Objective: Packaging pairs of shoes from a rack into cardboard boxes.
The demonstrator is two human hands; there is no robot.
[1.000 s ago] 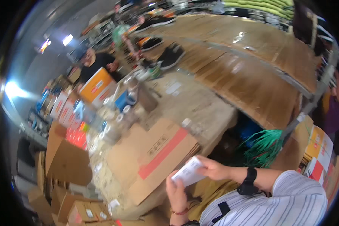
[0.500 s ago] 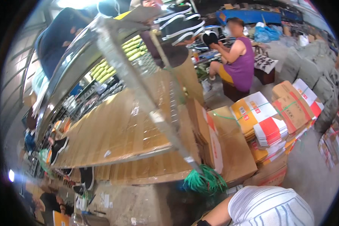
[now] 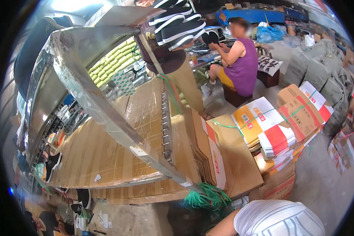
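Neither of my hands shows. My right arm (image 3: 224,227), in a white sleeve with dark stripes (image 3: 277,218), drops out of view past the lower edge, so whatever the hand holds is hidden. Nearest to that arm hang green strings (image 3: 207,196), bunched at the lower end of a metal frame bar (image 3: 106,116). Behind the bar lies a table top covered in brown cardboard and clear tape (image 3: 106,151). A black shoe with a white sole (image 3: 53,166) stands at its left end, and another black shoe (image 3: 83,197) is below the front edge.
Flat cartons tied with green string (image 3: 259,118) are stacked at right, beside grey sacks (image 3: 314,65). A person in purple (image 3: 244,69) sits handling a black shoe. Another person (image 3: 173,67) stands with stacked black shoes (image 3: 179,25). Someone (image 3: 49,222) is at lower left.
The view has shifted, so the frame, table and cartons sit further left. My right arm has slipped lower, its dark wristband now out of sight. The standing person with the stacked shoes shows more fully.
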